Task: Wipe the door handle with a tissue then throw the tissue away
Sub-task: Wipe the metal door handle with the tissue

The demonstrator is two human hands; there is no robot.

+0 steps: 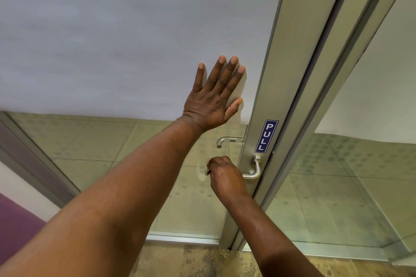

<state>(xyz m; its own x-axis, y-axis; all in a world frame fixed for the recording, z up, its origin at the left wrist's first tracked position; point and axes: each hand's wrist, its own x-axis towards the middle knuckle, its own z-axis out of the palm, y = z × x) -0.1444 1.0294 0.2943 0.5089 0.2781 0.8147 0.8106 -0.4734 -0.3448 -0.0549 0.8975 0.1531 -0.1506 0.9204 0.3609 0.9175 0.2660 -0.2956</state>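
Note:
A silver lever door handle (256, 170) is fixed to the metal door frame (283, 74), just below a blue PULL sign (266, 136). My right hand (226, 176) is closed around the free end of the lever and hides it. No tissue shows clearly. A faint whitish smear (201, 172) lies on the glass just left of my knuckles, and I cannot tell whether it is tissue. My left hand (216, 94) is pressed flat, fingers spread, on the frosted glass door panel (112, 40), above and left of the handle.
A second lever (225, 141) shows through the clear lower glass on the door's far side. A fixed glass panel (360, 164) stands to the right of the frame. Mottled floor (202, 261) lies below, with a purple wall (15, 227) at the left.

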